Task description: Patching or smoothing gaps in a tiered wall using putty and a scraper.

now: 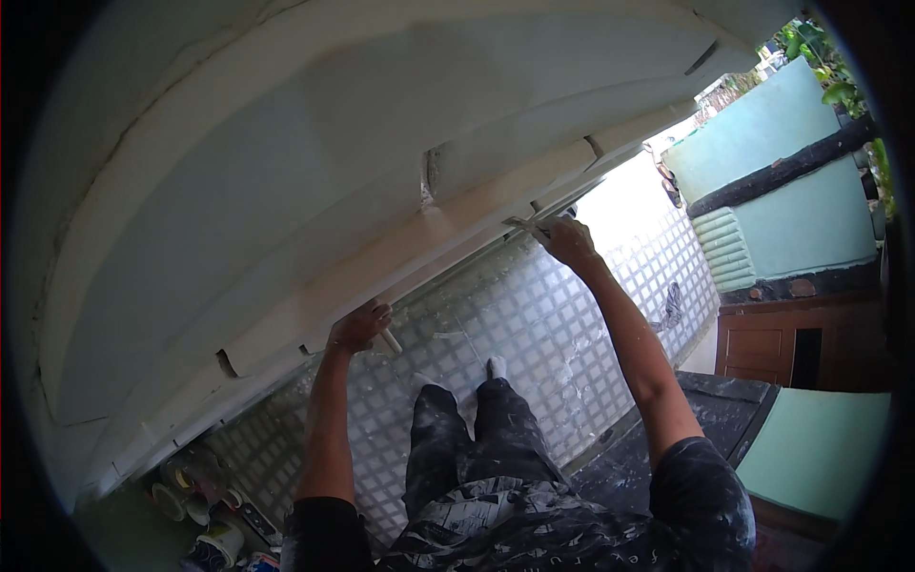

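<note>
My right hand (570, 244) is closed around a putty knife (520, 223), its pale-smeared blade held close to the lower edge of the moulded wall (381, 229). Lower and to the left, my left hand (358, 327) is closed on a tool with a pale handle (390, 342). That handle sticks out to the right of my fist, while the tool's other end is hidden. Whitish patches mark the wall around a dark slot (432, 173) with rough edges.
Patterned tiles cover the floor (534, 315) under my feet. Containers and a bucket (224, 539) crowd the lower left. To the right stand a dark dusty ledge (705, 410), a brown wooden door (758, 345) and a light green wall (791, 200).
</note>
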Available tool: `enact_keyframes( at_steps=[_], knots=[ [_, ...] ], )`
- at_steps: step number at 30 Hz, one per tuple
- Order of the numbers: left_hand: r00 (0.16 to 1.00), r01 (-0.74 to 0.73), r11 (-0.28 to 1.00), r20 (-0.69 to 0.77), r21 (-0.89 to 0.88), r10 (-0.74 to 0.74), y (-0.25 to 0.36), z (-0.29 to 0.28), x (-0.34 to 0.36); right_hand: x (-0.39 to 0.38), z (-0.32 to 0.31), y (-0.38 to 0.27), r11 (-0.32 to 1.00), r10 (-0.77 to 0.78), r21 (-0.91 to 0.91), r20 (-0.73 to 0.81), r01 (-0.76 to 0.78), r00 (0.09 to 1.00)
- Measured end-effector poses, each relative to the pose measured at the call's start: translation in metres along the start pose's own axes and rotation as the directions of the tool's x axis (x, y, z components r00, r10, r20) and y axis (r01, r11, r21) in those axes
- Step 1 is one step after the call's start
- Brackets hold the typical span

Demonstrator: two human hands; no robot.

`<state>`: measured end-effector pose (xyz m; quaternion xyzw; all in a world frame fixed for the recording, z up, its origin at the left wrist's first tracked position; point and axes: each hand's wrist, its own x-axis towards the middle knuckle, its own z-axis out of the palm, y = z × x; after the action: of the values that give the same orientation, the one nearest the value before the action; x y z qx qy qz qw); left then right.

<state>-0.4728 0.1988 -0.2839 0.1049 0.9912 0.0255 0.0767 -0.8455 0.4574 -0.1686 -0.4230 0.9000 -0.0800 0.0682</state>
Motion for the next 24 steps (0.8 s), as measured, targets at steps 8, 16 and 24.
enact_keyframes(
  at_steps=[8, 16, 24],
  knots=[
    [0.998, -0.038, 0.998, -0.052, 0.048, 0.041, -0.001, 0.003, -0.002, -0.009, 0.031, 0.002, 0.999, -0.033, -0.036, -0.109, 0.029, 0.993],
    [0.999, 0.03, 0.993, 0.015, -0.115, -0.028, -0.001, 0.0, -0.006, 0.019, -0.016, 0.006, 0.97, -0.042, -0.224, 0.243, 0.098, 0.969],
    [0.998, -0.004, 0.999, -0.057, -0.036, 0.002, -0.001, 0.006, -0.008, 0.013, 0.006, 0.006, 0.999, 0.037, -0.001, 0.015, -0.037, 0.999]
  ],
)
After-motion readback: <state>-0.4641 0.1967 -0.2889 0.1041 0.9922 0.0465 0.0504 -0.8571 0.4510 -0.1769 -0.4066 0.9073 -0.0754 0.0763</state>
